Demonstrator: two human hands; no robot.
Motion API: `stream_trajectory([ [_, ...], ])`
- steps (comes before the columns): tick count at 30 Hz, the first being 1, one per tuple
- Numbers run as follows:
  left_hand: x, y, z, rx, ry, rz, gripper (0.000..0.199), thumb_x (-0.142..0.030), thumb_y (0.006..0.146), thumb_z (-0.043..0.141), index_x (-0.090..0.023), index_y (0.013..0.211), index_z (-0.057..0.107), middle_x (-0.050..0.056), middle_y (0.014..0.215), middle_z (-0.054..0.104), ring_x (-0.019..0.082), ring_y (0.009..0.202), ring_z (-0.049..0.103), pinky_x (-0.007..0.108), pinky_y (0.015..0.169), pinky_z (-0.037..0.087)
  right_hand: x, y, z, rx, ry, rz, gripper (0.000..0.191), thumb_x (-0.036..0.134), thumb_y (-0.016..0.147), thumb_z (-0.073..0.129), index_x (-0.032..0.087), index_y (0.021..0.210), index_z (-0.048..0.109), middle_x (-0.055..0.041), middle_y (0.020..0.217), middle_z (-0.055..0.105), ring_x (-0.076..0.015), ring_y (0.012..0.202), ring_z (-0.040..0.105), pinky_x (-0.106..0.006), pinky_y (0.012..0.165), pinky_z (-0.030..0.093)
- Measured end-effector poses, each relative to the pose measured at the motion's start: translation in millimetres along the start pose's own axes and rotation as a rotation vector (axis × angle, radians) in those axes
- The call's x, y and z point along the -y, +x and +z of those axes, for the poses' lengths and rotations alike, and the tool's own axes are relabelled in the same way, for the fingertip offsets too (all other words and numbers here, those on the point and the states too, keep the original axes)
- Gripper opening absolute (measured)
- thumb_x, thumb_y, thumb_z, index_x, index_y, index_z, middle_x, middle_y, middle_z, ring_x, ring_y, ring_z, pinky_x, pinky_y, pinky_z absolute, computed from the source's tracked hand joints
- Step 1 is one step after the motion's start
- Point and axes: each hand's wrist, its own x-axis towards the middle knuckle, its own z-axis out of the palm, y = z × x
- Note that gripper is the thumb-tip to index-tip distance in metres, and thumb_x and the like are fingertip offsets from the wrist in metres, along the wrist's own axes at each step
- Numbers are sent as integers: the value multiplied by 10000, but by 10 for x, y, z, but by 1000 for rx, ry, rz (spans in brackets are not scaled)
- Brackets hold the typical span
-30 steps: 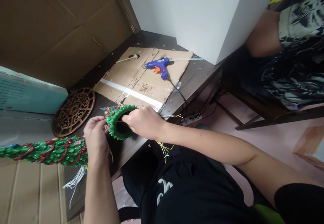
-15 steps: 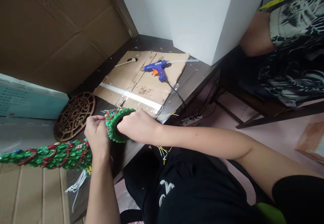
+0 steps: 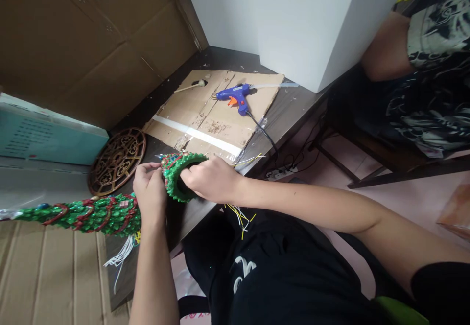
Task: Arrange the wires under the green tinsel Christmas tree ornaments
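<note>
Along the near edge of the worktop [image 3: 293, 108], a hollow green ornament [image 3: 172, 184] is sitting between the two hands, its opening facing right. The left hand [image 3: 151, 188] is holding its outer side in a narrow grip. The right hand [image 3: 215, 180] is reaching inside, hiding its fingertips, so I cannot tell how that grip is standing. Toward the left edge, a green tree [image 3: 84, 216] is pointing its tip leftward. Nearer the right end, a blue glue gun [image 3: 239, 97] is lying on cardboard [image 3: 191, 104].
</note>
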Motion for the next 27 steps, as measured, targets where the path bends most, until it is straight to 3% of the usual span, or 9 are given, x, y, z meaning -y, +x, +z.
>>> stream_trajectory([
  [7, -101, -73, -9, -59, 132, -9, 224, -457, 828, 586, -241, 885, 581, -45, 569, 485, 182, 531, 409, 325, 586, 316, -5, -147, 73, -131, 80, 84, 180, 196, 975, 517, 147, 947, 689, -57, 787, 753, -197, 665, 673, -351, 571, 207],
  [17, -130, -89, 7, -125, 190, 17, 251, -435, 953, 506, -217, 885, 610, 7, 709, 582, 240, 722, 574, 415, 818, 460, -21, -302, 116, -282, 215, 107, 183, 189, 929, 492, 147, 928, 671, -23, 755, 721, -149, 651, 647, -304, 562, 322],
  [19, -141, -164, -5, -157, 155, 49, 270, -410, 969, 503, -178, 1036, 622, 22, 737, 627, 248, 735, 616, 435, 837, 489, -45, -323, 130, -341, 207, 98, 185, 188, 920, 490, 146, 915, 669, -10, 721, 703, -142, 636, 640, -295, 561, 347],
  [21, -170, -287, -30, -210, 102, 154, 418, -381, 975, 524, -136, 1313, 526, 80, 921, 706, 267, 869, 668, 449, 885, 508, -71, -339, 142, -425, 201, 63, 182, 180, 911, 490, 144, 886, 667, 6, 700, 690, -126, 610, 625, -286, 547, 361],
  [23, -210, -434, -65, -195, 10, 326, 575, -378, 997, 515, -171, 1511, 361, 144, 1235, 685, 277, 1118, 655, 458, 977, 500, -92, -360, 145, -499, 206, 10, 176, 171, 908, 494, 148, 854, 660, 22, 691, 680, -106, 581, 601, -276, 534, 371],
  [25, -237, -563, -98, -70, -67, 459, 566, -426, 1027, 480, -254, 1554, 366, 132, 1464, 574, 277, 1320, 567, 457, 1068, 466, -102, -391, 136, -544, 218, -36, 167, 164, 906, 503, 154, 826, 649, 37, 677, 669, -91, 563, 581, -266, 537, 388],
  [27, -227, -644, -125, 75, -80, 501, 542, -530, 1040, 419, -288, 1524, 457, 103, 1524, 533, 289, 1398, 511, 465, 1141, 416, -99, -434, 115, -576, 224, -67, 161, 159, 907, 511, 152, 815, 643, 42, 664, 659, -82, 555, 570, -255, 552, 409],
])
